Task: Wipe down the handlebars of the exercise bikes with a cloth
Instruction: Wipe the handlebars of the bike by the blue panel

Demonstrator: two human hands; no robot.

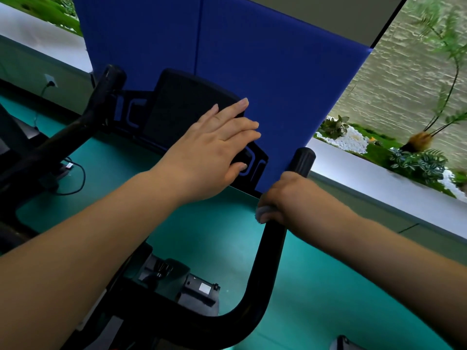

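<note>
Black right handlebar (271, 238) rises from near centre up to its rounded end at right. Right hand (280, 195) is wrapped around it just below the tip, fingers curled tight. A bit of pale cloth (262, 212) shows under the fingers at the hand's near-left edge, pressed to the bar; most of it is hidden. Left hand (214, 147) is flat, fingers straight and slightly spread, holding nothing, palm over the right part of the black console (182, 104); contact unclear. Left handlebar (101, 102) stands bare at far left. Blue partition (252, 59) behind the bike, teal floor (316, 286) below.
</note>
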